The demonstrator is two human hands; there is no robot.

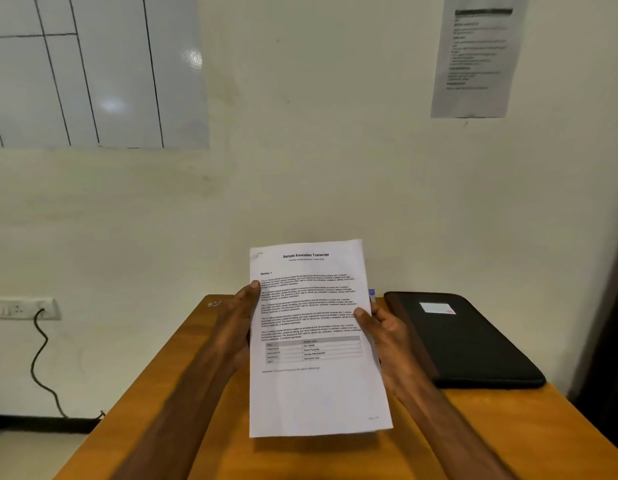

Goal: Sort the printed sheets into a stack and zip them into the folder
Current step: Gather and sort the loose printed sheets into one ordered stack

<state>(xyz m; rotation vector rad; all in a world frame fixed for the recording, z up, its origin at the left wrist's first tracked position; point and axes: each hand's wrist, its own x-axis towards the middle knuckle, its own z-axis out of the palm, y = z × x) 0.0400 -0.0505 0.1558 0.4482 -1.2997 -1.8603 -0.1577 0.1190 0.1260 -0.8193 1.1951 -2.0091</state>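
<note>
Above the wooden table [134, 427], printed sheets [318, 386] were held upright-ish, long axis running away from person, title end far. Left hand [240, 323] & right hand [387, 341] gripped opposite side edges, thumbs on front. Black folder [474, 344] lay flat to the right.

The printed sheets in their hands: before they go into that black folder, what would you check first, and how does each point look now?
1. Both hands grip the printed sheets: ok, left hand and right hand pinch opposite edges.
2. Sheets squared into one stack: cannot tell, only the top page shows.
3. Folder within reach: ok, it lies on the table beside the right hand.
4. Folder open to receive them: not ok, it lies flat and closed.
5. Zip position: cannot tell.
</note>
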